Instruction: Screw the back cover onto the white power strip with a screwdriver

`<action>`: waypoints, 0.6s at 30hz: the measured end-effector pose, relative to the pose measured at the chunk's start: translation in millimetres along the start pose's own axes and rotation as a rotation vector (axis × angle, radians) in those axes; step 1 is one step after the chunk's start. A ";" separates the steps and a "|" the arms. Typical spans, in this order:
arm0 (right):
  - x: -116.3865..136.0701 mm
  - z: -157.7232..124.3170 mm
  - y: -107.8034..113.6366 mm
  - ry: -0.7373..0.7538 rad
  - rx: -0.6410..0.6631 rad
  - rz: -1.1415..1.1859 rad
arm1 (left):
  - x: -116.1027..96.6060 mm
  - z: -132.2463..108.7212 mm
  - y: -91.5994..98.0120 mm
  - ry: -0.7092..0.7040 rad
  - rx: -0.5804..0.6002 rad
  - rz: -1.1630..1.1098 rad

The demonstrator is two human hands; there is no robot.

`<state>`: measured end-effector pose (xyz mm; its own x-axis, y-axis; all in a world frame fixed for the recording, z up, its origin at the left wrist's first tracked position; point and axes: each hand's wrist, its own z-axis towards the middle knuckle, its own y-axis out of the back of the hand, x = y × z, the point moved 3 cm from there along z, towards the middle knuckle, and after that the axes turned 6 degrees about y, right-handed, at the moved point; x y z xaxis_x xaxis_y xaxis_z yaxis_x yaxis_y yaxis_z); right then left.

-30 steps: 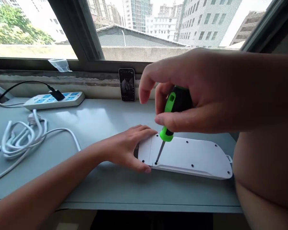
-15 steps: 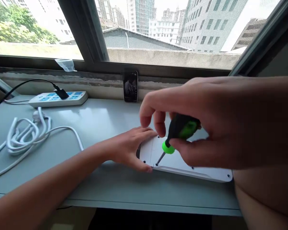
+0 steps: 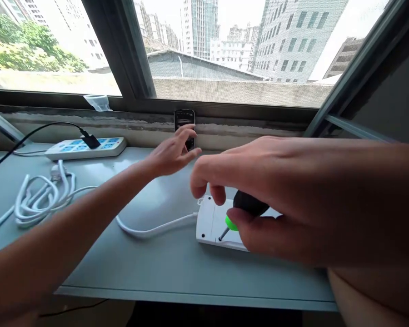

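Note:
My right hand (image 3: 259,200) is shut around a screwdriver (image 3: 248,206) with a black and lime-green handle. Its metal shaft tips down to a screw hole at the near corner of a white power strip (image 3: 213,222), which lies upside down on the desk. My hand hides most of the strip. My left hand (image 3: 172,154) is raised off the strip with its fingers apart, holding nothing. It is nearest a smartphone (image 3: 184,119) that stands against the window ledge, and its fingers cover the phone's lower part.
A white cord (image 3: 157,229) curves from the strip across the grey desk (image 3: 163,277) to a coiled white cable (image 3: 37,200). Behind stands a second power strip (image 3: 85,149) with a black plug and cable. A window with a screen runs along the back.
My left hand has lifted off the power strip and moved back toward the phone. The right hand stays over the strip's corner, and the screwdriver tip remains near the same hole.

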<state>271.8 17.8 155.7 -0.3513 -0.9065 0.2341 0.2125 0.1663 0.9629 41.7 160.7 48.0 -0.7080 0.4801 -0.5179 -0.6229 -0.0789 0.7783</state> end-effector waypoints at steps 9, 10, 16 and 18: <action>5.2 3.3 1.5 0.042 0.030 0.055 | 31.9 56.3 -7.2 0.086 -0.068 0.214; 4.1 2.2 0.7 0.051 0.015 0.055 | 34.8 57.2 -8.9 0.083 -0.068 0.217; 2.3 0.0 -2.2 0.079 -0.021 0.054 | 46.7 60.7 -13.1 0.081 -0.057 0.228; 2.7 0.6 -2.4 0.049 -0.001 0.044 | 47.9 61.1 -13.0 0.080 -0.060 0.223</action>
<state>269.8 15.2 154.1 -0.2964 -0.9164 0.2691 0.2280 0.2057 0.9517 36.2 238.0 34.7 -0.8528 0.3742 -0.3642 -0.4654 -0.2282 0.8552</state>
